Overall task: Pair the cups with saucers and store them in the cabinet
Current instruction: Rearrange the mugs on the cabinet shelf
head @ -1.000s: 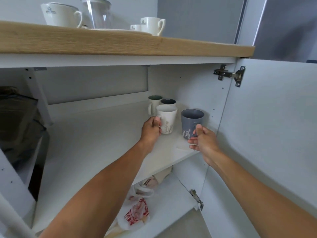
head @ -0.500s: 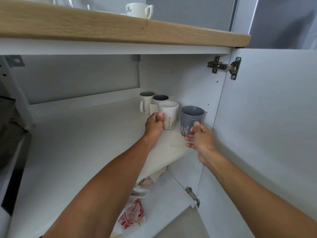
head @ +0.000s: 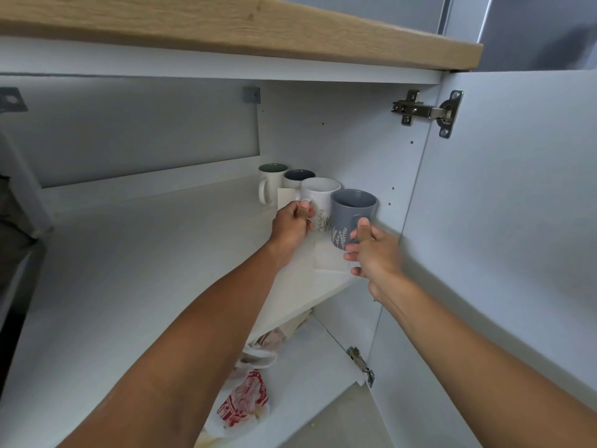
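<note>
White cabinet shelf [head: 129, 253], far right corner: left hand [head: 290, 224] grips the white mug [head: 319, 195] by its handle, right hand [head: 371, 250] grips the grey mug [head: 350, 211] by its handle, side by side. Four mugs total, counting the green-lined mug [head: 271, 182] and dark-lined mug [head: 297, 177] behind. Two square saucers: front saucer [head: 329, 261], back saucer [head: 286, 197].

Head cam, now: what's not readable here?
All head view.
Handle of white mug: hidden inside left hand grip.
Handle and part of base of grey mug: covered by right hand grip, so contact with square saucer unclear.
Body of dark-rimmed rear mug: hidden by the white mug.
Anything on the countertop: beyond top edge.
</note>
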Motion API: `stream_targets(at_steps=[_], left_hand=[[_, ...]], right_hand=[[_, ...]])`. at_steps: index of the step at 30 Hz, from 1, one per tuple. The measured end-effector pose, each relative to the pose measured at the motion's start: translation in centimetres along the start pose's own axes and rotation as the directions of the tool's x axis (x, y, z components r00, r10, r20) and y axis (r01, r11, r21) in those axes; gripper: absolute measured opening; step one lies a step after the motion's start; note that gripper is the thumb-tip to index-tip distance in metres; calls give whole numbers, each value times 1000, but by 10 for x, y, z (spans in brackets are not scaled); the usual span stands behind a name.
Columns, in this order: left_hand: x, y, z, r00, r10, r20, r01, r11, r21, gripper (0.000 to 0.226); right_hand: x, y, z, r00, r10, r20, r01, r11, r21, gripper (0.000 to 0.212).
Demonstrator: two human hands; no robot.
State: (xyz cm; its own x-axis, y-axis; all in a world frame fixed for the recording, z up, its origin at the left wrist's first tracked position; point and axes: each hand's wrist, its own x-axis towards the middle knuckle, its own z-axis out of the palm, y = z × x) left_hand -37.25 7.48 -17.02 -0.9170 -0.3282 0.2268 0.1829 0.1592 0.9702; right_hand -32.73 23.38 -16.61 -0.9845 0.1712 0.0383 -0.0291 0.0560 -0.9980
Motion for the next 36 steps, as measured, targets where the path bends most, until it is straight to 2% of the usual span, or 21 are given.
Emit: stream_targets(at_steps=[3,6,11,13,17,19,22,24,26,29,32,36], left_hand=[[-4,0,-8,1000,-24,-2,24,996,83,30],[-15,2,-22,995,-76,-61,80,994,78,20],[-47,8,-56,995,-54,-87,71,977,203,9],[-60,11,-66,996,-18,-86,42,955,293,16],[-75,16,-77,997,23,-72,12,894,448,43],[-78,17,-80,999,11,-47,16,846,532,49],[-90,21,-81,996,-55,-70,87,769,633,55],[-103,28,-82,992,-87,-90,125,670,731,60],[-120,38,-83,989,-139,-56,127,574,809,65],[-152,66,-87,957,-288,7,137,474,870,70],[-188,106,-96,912,-408,44,142,413,899,75],[-247,192,-111,889,-454,60,152,415,897,86]], right_hand=[[1,-4,-3,998,41,38,-39,998,-44,40],[1,-7,-11,991,52,125,-38,994,-107,38],[-3,-4,-26,973,-57,223,122,949,-290,38],[-8,-2,-32,959,-81,270,177,919,-353,39],[-10,6,-38,950,-118,289,271,771,-577,80],[-13,7,-37,959,-118,258,255,754,-606,91],[-28,8,-41,966,-51,252,200,765,-612,99],[-41,4,-48,960,29,277,158,763,-627,102],[-58,-5,-58,945,96,313,142,741,-656,104],[-85,-34,-74,914,171,367,158,684,-712,104],[-116,-74,-93,889,205,409,229,574,-786,109],[-174,-147,-132,849,243,470,328,457,-827,121]])
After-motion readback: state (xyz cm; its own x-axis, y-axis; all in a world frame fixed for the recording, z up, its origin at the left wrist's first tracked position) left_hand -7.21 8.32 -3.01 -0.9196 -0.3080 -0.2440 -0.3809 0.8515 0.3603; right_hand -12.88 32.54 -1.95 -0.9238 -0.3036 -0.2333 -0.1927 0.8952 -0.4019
